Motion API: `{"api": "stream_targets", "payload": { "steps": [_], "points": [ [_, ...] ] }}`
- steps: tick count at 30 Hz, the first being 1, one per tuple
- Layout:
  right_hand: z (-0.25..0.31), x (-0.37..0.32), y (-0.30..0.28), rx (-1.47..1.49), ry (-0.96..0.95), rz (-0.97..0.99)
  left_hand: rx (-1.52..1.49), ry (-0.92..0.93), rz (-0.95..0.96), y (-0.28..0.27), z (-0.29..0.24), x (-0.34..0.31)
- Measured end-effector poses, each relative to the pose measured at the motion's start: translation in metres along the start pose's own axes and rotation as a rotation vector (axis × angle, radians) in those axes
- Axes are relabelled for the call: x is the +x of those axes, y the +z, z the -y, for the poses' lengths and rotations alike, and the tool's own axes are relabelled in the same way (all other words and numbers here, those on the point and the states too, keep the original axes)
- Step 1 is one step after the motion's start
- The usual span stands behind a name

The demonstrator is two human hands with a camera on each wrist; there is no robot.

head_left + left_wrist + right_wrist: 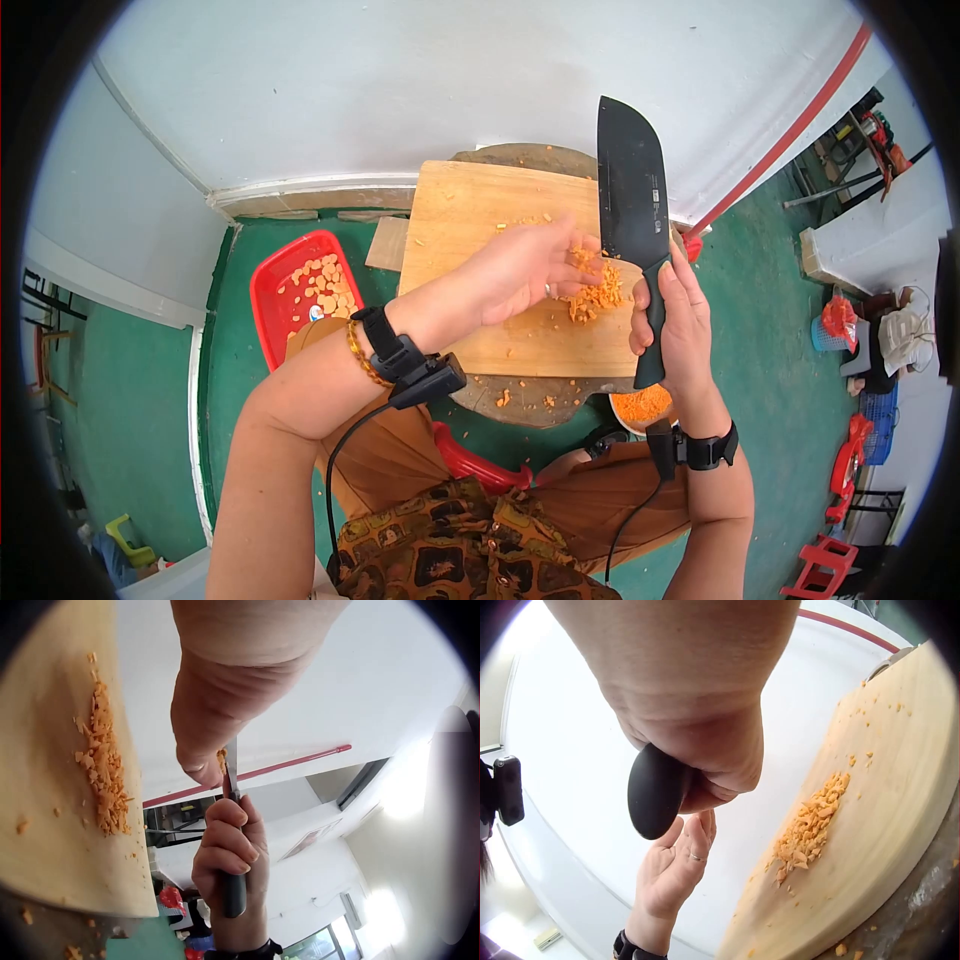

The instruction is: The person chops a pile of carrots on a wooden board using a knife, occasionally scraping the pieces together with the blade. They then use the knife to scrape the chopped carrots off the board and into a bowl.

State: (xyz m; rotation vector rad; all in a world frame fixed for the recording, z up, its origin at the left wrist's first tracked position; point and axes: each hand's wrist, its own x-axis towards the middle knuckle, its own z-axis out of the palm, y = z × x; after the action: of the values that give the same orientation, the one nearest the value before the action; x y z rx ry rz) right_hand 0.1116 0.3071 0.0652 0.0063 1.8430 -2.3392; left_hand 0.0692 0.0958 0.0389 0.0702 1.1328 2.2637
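Note:
A black cleaver (632,185) points blade-up above the right side of a wooden board (450,230); the right hand (680,320) grips its handle. Beside the blade's flat side, the left hand (520,270) has its fingers extended, with orange bits at the fingertips. Chopped orange pieces (592,300) lie heaped on the board below. In the left wrist view the right hand (229,847) wraps round the handle, and the left hand's fingers (196,761) meet the blade. The right wrist view shows the left hand (671,874) beyond the handle (656,791).
On the green floor at left, a red basin (265,290) holds orange slices. A bowl of fine orange bits (640,404) is below the board's right corner. The board rests on a round stand (530,400) near a white wall (400,90). Stools and bags are at right.

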Motion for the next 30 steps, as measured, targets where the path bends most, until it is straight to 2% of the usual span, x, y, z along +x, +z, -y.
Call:
{"api": "stream_targets", "payload": {
  "steps": [4,7,10,16,19,22,24,26,28,30],
  "points": [
    [-0.005,-0.003,-0.003,-0.185,-0.041,-0.028,0.541,0.124,-0.192,0.0,0.002,0.001],
    [-0.015,-0.009,-0.006,-0.321,0.003,0.008,0.8,0.303,-0.228,-0.007,0.007,0.004],
    [-0.019,-0.015,-0.002,-0.417,0.072,0.037,0.995,0.384,-0.243,-0.009,0.007,0.0],
    [-0.02,-0.021,-0.001,-0.542,0.026,0.067,1.019,0.581,-0.291,-0.006,0.004,-0.004],
    [-0.024,-0.018,-0.009,-0.85,-0.153,0.108,0.975,0.677,-0.31,-0.003,-0.007,-0.01],
    [-0.016,-0.015,-0.015,-1.027,-0.193,0.162,1.282,1.058,-0.367,-0.011,-0.016,-0.006],
    [-0.008,-0.014,-0.018,-1.12,-0.291,0.191,1.499,1.117,-0.426,-0.015,-0.017,-0.005],
    [-0.001,-0.012,-0.021,-1.238,-0.357,0.212,1.642,1.036,-0.336,-0.026,-0.021,-0.005],
    [0.005,-0.009,-0.024,-1.38,-0.387,0.227,1.686,0.812,-0.102,-0.039,-0.03,-0.006],
    [0.005,-0.004,-0.027,-1.465,-0.479,0.243,1.703,0.603,-0.052,-0.041,-0.037,-0.005]
  ]
}}
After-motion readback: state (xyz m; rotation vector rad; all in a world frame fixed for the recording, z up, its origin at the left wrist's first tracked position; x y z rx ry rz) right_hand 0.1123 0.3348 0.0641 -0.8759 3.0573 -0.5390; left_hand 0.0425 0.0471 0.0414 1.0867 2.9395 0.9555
